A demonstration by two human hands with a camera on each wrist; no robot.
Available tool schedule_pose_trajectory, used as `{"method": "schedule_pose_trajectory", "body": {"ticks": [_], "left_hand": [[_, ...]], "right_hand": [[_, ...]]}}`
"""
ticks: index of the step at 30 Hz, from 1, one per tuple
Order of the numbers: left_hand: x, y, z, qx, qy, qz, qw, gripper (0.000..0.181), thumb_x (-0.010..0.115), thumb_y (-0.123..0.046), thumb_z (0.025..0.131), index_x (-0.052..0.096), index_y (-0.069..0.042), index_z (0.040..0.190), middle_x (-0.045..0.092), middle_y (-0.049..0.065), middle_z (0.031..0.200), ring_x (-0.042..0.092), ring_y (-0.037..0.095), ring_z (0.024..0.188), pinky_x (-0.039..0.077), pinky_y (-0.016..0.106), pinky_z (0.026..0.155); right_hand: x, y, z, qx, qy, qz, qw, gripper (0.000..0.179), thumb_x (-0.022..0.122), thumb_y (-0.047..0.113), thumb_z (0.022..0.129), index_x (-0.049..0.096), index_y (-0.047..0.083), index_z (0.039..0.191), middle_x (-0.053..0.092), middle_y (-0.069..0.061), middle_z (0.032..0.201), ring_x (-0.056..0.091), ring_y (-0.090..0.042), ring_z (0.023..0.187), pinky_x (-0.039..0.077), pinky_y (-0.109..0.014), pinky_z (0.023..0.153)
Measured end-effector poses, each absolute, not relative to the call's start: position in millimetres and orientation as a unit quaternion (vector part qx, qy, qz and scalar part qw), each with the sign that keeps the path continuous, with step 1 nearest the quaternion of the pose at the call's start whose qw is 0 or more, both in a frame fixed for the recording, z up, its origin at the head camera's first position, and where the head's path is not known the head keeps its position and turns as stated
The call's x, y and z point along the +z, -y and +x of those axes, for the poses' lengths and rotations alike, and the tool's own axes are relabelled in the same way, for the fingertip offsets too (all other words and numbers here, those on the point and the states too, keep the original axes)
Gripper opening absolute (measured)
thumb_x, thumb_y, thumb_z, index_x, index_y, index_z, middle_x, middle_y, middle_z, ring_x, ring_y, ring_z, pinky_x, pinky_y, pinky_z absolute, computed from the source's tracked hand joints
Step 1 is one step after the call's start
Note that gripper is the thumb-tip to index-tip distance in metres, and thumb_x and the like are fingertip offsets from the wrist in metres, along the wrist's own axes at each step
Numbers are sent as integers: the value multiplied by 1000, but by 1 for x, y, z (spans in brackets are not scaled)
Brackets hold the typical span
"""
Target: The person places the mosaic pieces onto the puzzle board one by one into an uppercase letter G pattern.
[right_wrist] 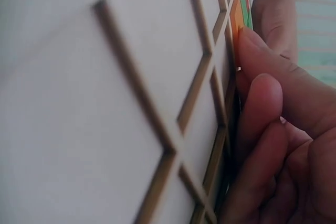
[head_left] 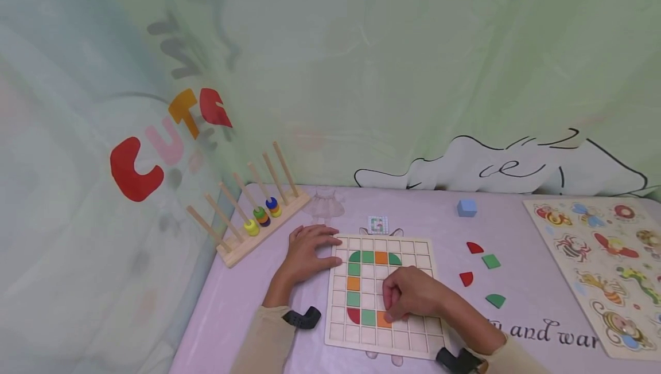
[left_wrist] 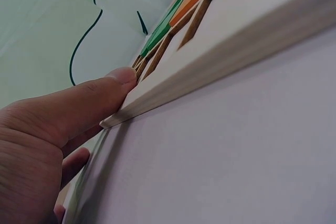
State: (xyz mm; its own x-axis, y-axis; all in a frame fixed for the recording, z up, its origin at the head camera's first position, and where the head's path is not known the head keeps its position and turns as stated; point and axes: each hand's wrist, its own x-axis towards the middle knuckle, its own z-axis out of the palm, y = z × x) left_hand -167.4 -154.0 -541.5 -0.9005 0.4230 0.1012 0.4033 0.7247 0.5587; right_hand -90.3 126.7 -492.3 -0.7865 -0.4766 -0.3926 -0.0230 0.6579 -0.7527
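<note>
A square wooden grid board lies on the table with green, orange and red tiles set along a C-shaped path. My left hand rests at its upper left side, fingers spread, the thumb touching the top by the rim. Over the lower middle of the board, my right hand has its fingers curled and holds an orange square tile at the end of the bottom row. In the right wrist view the thumb tip lies against that orange tile; the index fingertip is partly hidden behind it.
Loose red quarter-round tiles, a green square and a green quarter-round lie right of the board. A small pattern card and blue cube sit behind. A peg rack stands left, an insect puzzle right.
</note>
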Motion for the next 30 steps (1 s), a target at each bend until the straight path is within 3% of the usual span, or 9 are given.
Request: {"method": "schedule_pose_trajectory", "body": {"ticks": [16, 30], "left_hand": [[-543, 154, -168, 294, -929, 223, 15, 40, 80, -50, 84, 75, -31, 119, 62, -13, 141, 46, 16, 141, 15, 58, 121], [-545, 155, -170, 290, -929, 229, 15, 40, 79, -52, 84, 75, -31, 119, 62, -13, 142, 46, 15, 141, 15, 58, 121]], "right_hand": [[-485, -139, -88, -413, -847, -161, 295, 23, 90, 27, 76, 69, 17, 77, 61, 0, 62, 60, -16, 62, 43, -24, 57], [-471, -209, -89, -394, -871, -149, 252, 17, 85, 27, 81, 71, 20, 88, 63, 4, 75, 57, -10, 73, 46, -22, 64]]}}
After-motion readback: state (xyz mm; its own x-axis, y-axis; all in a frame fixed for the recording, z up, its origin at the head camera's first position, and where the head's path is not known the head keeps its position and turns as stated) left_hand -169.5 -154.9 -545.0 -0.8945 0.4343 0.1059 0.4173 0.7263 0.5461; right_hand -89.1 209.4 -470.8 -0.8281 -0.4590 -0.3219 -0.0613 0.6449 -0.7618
